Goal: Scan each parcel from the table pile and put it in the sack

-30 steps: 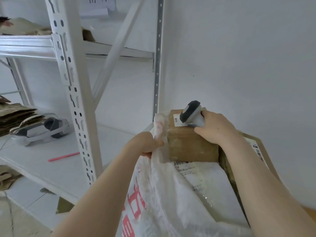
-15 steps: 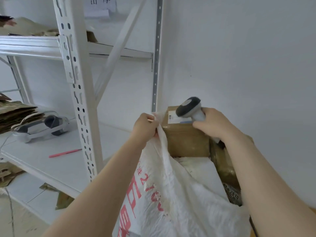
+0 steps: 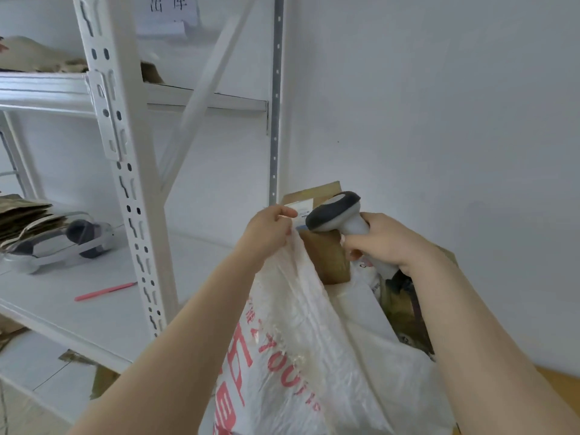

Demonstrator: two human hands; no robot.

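Meanwhile, at the centre of the frame, a person's left hand (image 3: 270,229) pinched the raised rim of a white sack (image 3: 314,356) printed with red characters, its fingers curled tight around the material. Just to its right, the right hand (image 3: 386,243) gripped the handle of a grey scanner (image 3: 334,211), whose dark head pointed left over a brown cardboard parcel (image 3: 326,255). The parcel stood just behind the raised rim, against the white wall; whether it sat fully inside the sack could not be told. A white label (image 3: 303,207) showed near the parcel's top edge, beside the left fingertips. At left, a white metal rack (image 3: 125,171) held a red pen (image 3: 105,291), a grey-and-white device (image 3: 62,243) and flattened cardboard (image 3: 22,215) on its lower shelf.
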